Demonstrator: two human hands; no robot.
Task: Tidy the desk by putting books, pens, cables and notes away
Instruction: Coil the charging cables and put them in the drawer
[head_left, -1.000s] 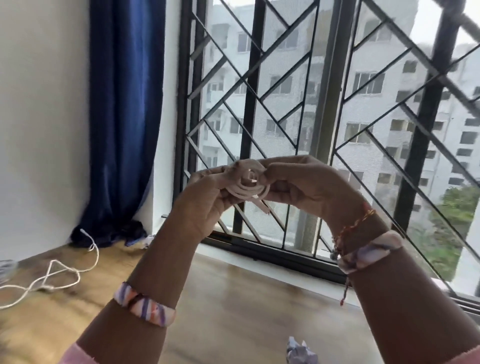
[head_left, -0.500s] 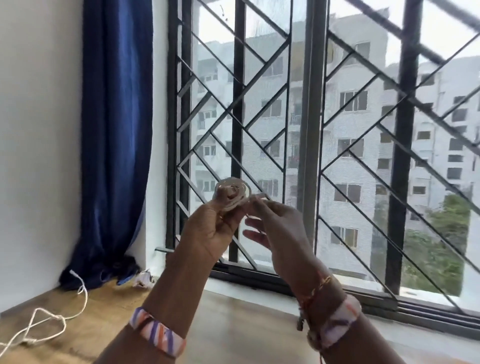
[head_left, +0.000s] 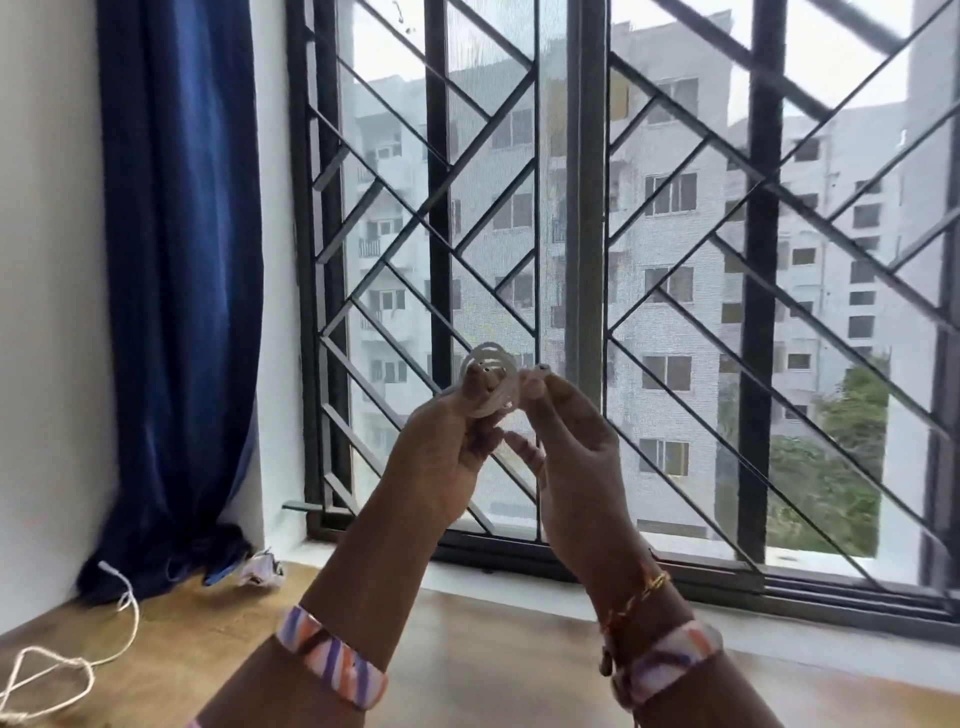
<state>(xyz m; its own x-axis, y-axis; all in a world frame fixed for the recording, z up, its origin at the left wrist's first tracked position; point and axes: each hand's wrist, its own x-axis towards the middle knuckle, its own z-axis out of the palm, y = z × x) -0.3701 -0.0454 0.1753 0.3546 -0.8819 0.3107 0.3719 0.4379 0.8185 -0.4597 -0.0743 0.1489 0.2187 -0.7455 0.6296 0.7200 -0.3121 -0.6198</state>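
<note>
A large barred window (head_left: 623, 260) fills most of the view, with a blue curtain (head_left: 176, 286) hanging at its left and bunching where it meets the wooden desk (head_left: 493, 649). The person holds both forearms raised in front of the glass, probably so the small work sits at eye level and against the light. The left hand (head_left: 441, 457) grips a coiled white cable (head_left: 488, 379), the loops wound round 1 or 2 upright fingers that seem to serve as a former to keep the coil round; the remaining fingers curl into the palm below it. The right hand (head_left: 571, 457) pinches the cable's loose end (head_left: 537, 376) between thumb and forefinger just beside the coil, while its lower fingers fan out loosely toward the left hand. That pinch looks meant to steer the tail through or around the loops so the bundle will not spring open, so the step appears to be securing the coil before it is stored. A second white cable (head_left: 67, 660) lies uncoiled on the desk at the far left, well apart from the hands, 1 end reaching toward the curtain, so it seems to be waiting its turn. A crumpled paper (head_left: 260, 571) rests at the curtain's foot, likely a note not yet put away.
</note>
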